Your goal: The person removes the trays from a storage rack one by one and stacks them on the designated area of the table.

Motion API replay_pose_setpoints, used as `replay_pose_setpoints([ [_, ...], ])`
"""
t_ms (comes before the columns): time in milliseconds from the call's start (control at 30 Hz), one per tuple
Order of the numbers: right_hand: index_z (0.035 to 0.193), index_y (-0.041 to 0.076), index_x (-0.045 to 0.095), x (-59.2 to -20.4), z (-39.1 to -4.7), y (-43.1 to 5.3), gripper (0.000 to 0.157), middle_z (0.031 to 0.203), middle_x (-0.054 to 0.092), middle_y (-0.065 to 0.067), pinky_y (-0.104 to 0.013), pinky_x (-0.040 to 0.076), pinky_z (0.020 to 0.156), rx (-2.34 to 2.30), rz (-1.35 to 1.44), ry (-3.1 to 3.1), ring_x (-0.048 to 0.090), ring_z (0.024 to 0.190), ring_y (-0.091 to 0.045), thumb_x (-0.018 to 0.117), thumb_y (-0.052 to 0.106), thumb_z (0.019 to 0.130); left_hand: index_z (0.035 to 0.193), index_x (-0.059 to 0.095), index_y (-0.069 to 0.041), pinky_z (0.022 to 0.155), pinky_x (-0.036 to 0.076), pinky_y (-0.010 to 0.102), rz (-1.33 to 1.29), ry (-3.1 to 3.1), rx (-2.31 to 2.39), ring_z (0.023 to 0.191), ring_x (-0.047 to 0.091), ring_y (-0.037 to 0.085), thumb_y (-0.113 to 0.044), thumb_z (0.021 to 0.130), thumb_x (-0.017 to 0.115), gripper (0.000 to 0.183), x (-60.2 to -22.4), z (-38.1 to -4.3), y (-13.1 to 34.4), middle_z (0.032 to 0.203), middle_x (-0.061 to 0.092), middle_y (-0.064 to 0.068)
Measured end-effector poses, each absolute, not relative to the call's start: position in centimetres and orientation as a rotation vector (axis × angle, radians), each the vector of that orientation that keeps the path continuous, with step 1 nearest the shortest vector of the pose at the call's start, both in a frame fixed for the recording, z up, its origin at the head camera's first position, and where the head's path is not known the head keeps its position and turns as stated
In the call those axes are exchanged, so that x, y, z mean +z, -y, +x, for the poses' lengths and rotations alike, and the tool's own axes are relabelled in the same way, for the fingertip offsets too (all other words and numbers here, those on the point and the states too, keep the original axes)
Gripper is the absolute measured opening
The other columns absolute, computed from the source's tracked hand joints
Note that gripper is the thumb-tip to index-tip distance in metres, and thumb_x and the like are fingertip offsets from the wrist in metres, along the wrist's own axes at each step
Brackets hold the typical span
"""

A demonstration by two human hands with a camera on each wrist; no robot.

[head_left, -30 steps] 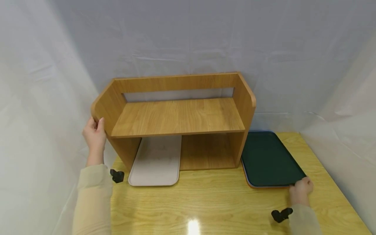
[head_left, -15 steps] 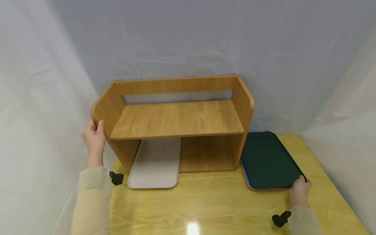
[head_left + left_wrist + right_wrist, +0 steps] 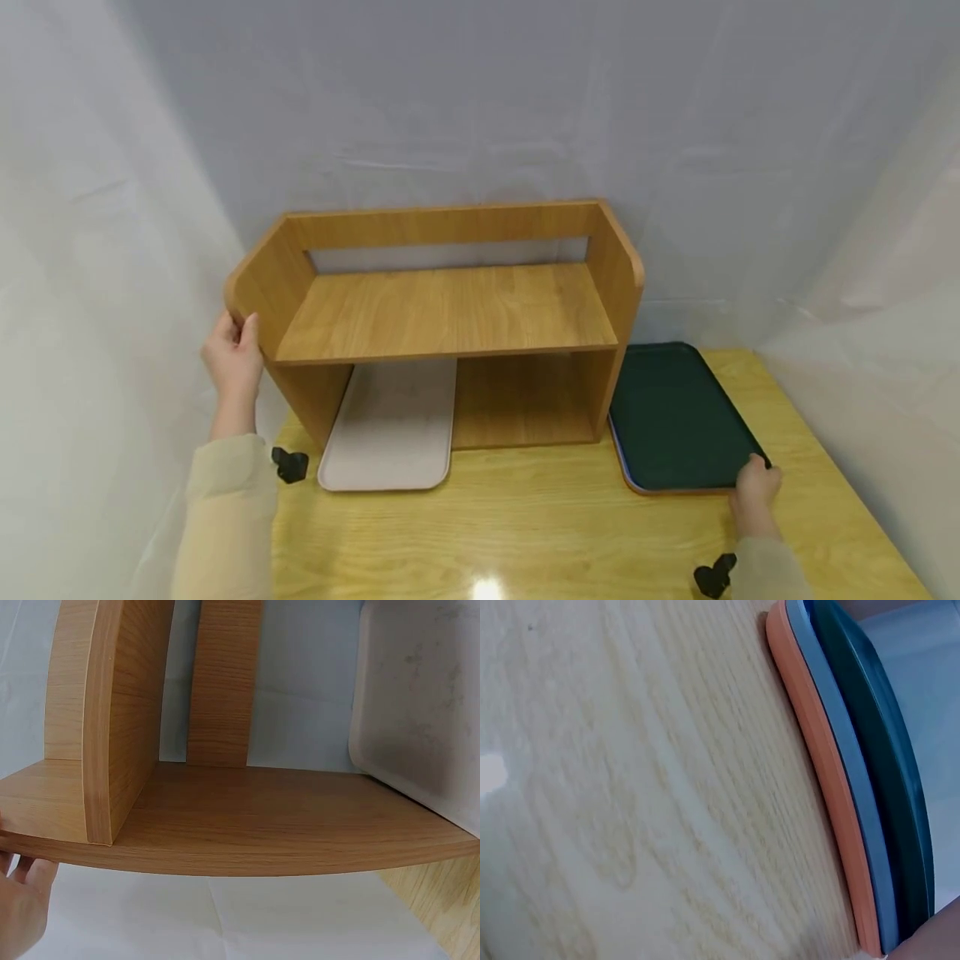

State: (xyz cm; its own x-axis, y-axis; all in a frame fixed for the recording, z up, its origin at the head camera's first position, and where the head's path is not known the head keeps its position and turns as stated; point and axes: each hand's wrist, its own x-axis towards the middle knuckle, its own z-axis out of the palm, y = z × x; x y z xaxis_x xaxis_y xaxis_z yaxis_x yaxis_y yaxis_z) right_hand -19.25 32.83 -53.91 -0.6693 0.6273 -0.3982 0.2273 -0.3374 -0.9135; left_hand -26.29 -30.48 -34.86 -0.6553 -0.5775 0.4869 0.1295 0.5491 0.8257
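My left hand grips the front edge of the left side panel of a two-level wooden desktop shelf, thumb on the inner side. On the shelf's lower left stands a pale pinkish-grey tray, its front end sticking out past the shelf. Right of the shelf, my right hand pinches the near right corner of a dark green tray. Under it lie a blue tray and an orange tray, seen edge-on in the right wrist view. The right fingertips are largely hidden.
The wooden table runs in front of the shelf and trays. Whitish sheeting hangs behind and on both sides. The shelf's right panel stands close beside the tray stack.
The green tray has shifted slightly towards me over the blue one, my right hand still on its corner. The left hand keeps its grip on the shelf. The head view has tilted a little.
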Motion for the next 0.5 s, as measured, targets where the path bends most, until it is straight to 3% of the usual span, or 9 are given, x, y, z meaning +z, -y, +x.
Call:
replay_pose_setpoints([
  [200,0.137,-0.003,-0.006,-54.14,-19.14,-33.02,0.059,0.143,-0.009,-0.015,-0.029,0.004,0.104,2.088,-1.077,1.637,-0.004,0.129,-0.024,0.021,0.026,0.093,0.089,0.054,0.004,0.056,0.032,0.016,0.362,2.006,-1.151,0.064,0.040,0.005,-0.018,0.088,0.053,0.022,-34.86,-26.56,30.43,0.066,0.044,-0.015],
  [300,0.137,-0.002,-0.009,-54.07,-18.84,-33.01,0.060,0.143,-0.012,-0.014,-0.029,0.002,0.104,2.087,-1.073,1.658,-0.008,0.129,-0.024,0.020,0.026,0.093,0.088,0.054,0.005,0.055,0.031,0.016,0.357,2.007,-1.138,0.063,0.039,0.006,-0.018,0.088,0.053,0.022,-34.93,-26.53,30.45,0.065,0.043,-0.013],
  [500,0.137,-0.004,-0.007,-53.72,-18.42,-32.43,0.059,0.142,-0.011,-0.021,-0.040,0.001,0.104,1.870,-0.953,1.905,-0.008,0.128,-0.032,0.023,0.022,0.093,0.087,0.054,0.005,0.055,0.032,0.015,0.338,1.988,-1.138,0.062,0.040,0.003,-0.015,0.088,0.054,0.021,-35.07,-26.76,30.58,0.064,0.043,-0.018],
])
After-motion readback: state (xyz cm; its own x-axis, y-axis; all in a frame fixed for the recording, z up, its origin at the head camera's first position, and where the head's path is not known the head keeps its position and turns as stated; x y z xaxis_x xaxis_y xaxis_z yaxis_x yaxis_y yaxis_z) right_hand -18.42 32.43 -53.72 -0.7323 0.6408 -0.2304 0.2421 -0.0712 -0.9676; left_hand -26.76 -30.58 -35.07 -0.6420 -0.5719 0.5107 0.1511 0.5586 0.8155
